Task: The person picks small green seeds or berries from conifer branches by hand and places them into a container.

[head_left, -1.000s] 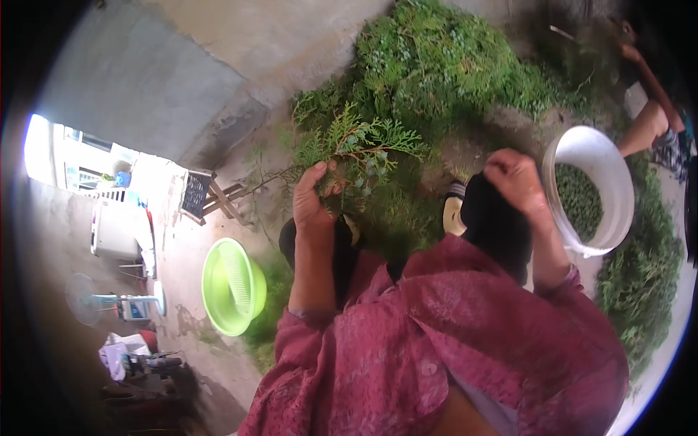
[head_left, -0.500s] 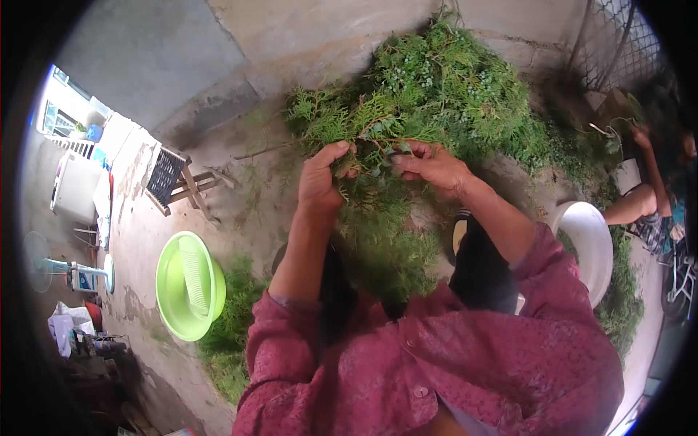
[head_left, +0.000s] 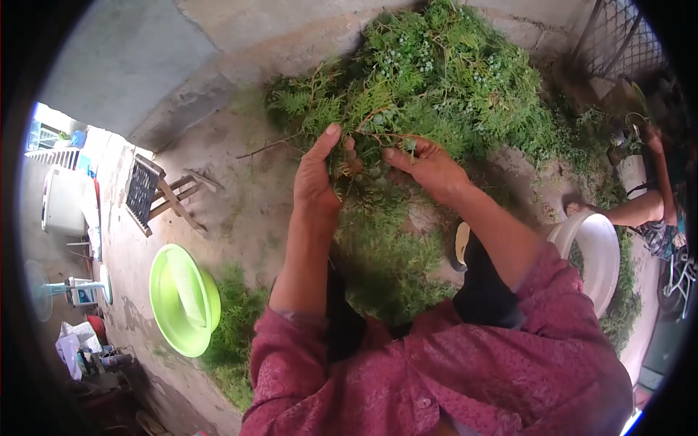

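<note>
A leafy green sprig (head_left: 374, 133) with a thin brown stem lies between my two hands. My left hand (head_left: 320, 174) is closed round its left part, thumb pointing up. On the other side my right hand (head_left: 430, 168) pinches the stem and small leaves between thumb and fingers. Just beyond the hands rises a large pile of green branches (head_left: 465, 80) with pale berries. More loose greenery (head_left: 392, 254) lies on the ground below the hands, between the legs.
A green basin (head_left: 163, 298) with a ribbed board stands at left, beside cut greenery (head_left: 233, 341). Behind it is a small wooden stool (head_left: 171, 192). At right are a white tub (head_left: 602, 254) and another person's arm (head_left: 658, 163) and leg (head_left: 640, 211).
The view has shifted slightly, moving the basin and stool left and down. My right thumb has shifted along the sprig, and my left thumb points more upward. The other person's foot now shows.
</note>
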Tool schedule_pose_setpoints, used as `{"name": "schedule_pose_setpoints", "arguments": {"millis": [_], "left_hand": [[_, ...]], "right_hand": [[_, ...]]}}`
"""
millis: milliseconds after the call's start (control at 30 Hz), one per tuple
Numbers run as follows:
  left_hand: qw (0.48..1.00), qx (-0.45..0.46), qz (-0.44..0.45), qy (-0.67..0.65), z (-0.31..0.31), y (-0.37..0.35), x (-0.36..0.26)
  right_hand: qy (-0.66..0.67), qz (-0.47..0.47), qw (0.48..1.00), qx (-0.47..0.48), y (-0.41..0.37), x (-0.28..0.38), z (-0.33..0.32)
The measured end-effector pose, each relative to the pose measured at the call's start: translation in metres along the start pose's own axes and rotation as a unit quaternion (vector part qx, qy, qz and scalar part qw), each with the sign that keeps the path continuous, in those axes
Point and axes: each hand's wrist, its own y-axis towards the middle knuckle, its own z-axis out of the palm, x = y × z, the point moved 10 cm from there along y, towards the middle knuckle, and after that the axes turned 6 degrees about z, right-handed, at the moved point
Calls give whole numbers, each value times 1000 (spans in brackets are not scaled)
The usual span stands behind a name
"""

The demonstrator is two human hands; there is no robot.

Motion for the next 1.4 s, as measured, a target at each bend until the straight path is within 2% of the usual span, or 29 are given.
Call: {"name": "schedule_pose_setpoints", "arguments": {"millis": [67, 167, 200, 267, 400, 467, 500, 567, 600, 633, 667, 700, 733, 767, 800, 867, 1000, 1067, 1267, 1400], "left_hand": [[999, -23, -33, 8, -2, 2, 9], [1000, -15, -18, 14, 2, 1, 7], [1000, -15, -18, 14, 3, 2, 6], [998, -47, -5, 34, -2, 3, 2], [999, -22, -14, 47, -6, 13, 8], [997, -36, -27, 56, -8, 15, 14], [997, -35, -26, 56, -7, 15, 14], [995, -56, -26, 77, -11, 14, 12], [995, -56, -24, 76, -9, 14, 8], [985, -135, 2, 108, -22, 12, -6], [967, -214, 28, 138, -37, 8, -20], [966, -218, 31, 135, -51, 15, -26], [984, -154, 49, 76, -55, 30, -32], [994, -87, 64, 19, -55, 41, -34], [994, -87, 62, 22, -47, 36, -34], [982, -160, 70, 71, -38, 16, -39], [993, -88, 61, 45, -29, 19, -31], [996, -37, 57, 61, -15, 18, -25], [994, -27, 46, 99, -4, 10, -16], [991, -10, 54, 123, -1, 8, -14]], "right_hand": [[-44, -50, 997, -28, -6, 9, -3], [-54, -81, 995, -10, -5, 10, -5], [-54, -80, 995, -10, -7, 12, -5], [-139, -45, 988, -55, -14, 14, -8], [-157, -82, 982, -60, -25, 23, -3], [-223, -189, 955, -41, -33, 41, 6], [-223, -190, 955, -41, -35, 43, 7], [-194, -107, 972, -76, -35, 34, -1], [-196, -108, 972, -74, -35, 32, -5], [-268, -242, 930, -71, -47, 51, -3], [-332, -370, 865, -65, -64, 65, 6], [-333, -370, 865, -60, -67, 65, 9], [-179, -250, 951, -43, -56, 50, -4], [-15, -117, 993, -28, -48, 26, -13], [-12, -118, 993, -30, -47, 24, -15], [94, 0, 995, 14, -34, 2, -14], [125, 48, 990, 38, -28, -4, -8], [186, 62, 979, 45, -23, -14, -10], [259, 96, 961, -7, -17, -23, -11], [290, 86, 953, 16, -15, -20, -7]]}}
